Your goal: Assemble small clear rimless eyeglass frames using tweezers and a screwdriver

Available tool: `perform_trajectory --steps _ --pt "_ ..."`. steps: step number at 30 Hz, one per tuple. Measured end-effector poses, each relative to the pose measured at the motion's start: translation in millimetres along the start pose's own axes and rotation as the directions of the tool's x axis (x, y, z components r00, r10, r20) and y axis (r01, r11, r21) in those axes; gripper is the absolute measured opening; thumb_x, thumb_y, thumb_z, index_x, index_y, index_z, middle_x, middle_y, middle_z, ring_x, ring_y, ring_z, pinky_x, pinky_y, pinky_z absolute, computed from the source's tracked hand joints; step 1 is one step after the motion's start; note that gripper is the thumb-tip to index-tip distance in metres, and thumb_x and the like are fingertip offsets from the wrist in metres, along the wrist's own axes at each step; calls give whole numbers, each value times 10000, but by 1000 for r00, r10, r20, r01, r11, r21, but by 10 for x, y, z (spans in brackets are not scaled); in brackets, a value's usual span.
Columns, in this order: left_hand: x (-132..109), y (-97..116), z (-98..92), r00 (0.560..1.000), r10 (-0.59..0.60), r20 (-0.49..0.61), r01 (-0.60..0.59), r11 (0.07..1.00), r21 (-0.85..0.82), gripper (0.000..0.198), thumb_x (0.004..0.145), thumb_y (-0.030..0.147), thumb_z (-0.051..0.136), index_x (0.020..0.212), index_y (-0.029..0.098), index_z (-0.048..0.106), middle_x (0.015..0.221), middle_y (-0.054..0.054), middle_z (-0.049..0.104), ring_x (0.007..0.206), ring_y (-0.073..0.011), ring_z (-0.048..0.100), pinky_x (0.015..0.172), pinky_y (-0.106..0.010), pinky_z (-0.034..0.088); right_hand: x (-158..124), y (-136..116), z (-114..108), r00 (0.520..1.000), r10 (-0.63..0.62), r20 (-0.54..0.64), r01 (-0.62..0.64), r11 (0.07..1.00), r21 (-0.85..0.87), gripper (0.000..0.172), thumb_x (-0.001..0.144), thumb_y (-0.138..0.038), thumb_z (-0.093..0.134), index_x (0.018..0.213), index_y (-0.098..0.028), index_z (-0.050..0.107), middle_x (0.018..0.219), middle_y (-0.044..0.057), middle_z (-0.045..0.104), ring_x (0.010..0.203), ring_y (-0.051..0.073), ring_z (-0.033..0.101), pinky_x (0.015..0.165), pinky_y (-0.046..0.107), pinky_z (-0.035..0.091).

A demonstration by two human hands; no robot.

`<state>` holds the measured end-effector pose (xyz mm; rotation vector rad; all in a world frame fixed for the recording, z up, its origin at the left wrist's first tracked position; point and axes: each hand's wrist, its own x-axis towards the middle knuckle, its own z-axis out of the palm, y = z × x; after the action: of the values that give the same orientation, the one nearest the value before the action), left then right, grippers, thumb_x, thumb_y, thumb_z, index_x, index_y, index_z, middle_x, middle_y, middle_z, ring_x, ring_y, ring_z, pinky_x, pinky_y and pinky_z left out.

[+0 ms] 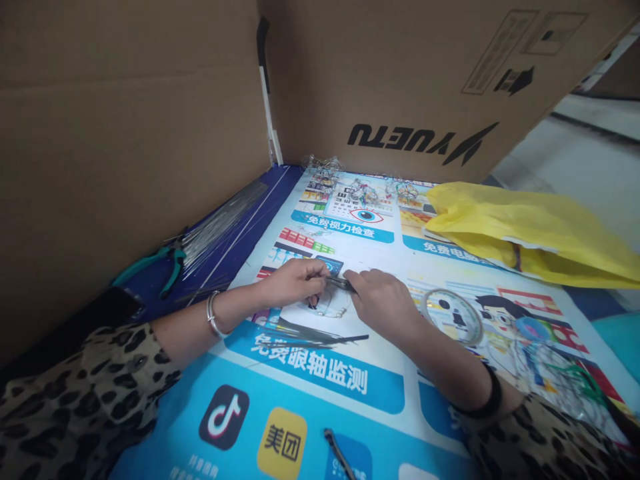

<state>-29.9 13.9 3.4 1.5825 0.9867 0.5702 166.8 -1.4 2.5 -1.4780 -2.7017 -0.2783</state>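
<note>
My left hand (293,280) and my right hand (383,301) meet over the printed poster mat (310,393). Both are closed in a pinch on a small dark tool or wire piece (343,283) held between them. A thin beaded wire loop (333,312) hangs or lies just below the fingers. A few cut wire lengths (310,333) lie on the mat under my left wrist, which wears a silver bangle (214,315). My right wrist has a black band (493,393).
Teal-handled pliers (165,263) and a bundle of straight wires (225,220) lie at the left by the cardboard wall (125,133). A yellow plastic bag (525,227) sits at right, a coil of clear line (453,313) beside my right hand, bagged wire pieces (365,190) at the back.
</note>
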Motion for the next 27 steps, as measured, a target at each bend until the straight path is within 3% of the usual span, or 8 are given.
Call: perform_trajectory --steps 12,27 --pt "2 -15 -2 1000 7 -9 -7 999 42 56 758 165 451 787 154 498 582 37 563 505 -72 564 497 -177 448 2 -21 -17 997 37 63 -37 999 6 315 834 -189 394 1127 -224 504 850 52 640 776 178 549 586 265 304" --pt "0 -26 1 999 52 -6 -51 994 101 69 765 167 433 777 161 501 603 31 557 528 -77 570 522 -188 457 2 -5 7 1000 18 12 -18 999 46 297 818 -164 413 1085 -217 531 815 34 627 771 175 535 621 274 302"
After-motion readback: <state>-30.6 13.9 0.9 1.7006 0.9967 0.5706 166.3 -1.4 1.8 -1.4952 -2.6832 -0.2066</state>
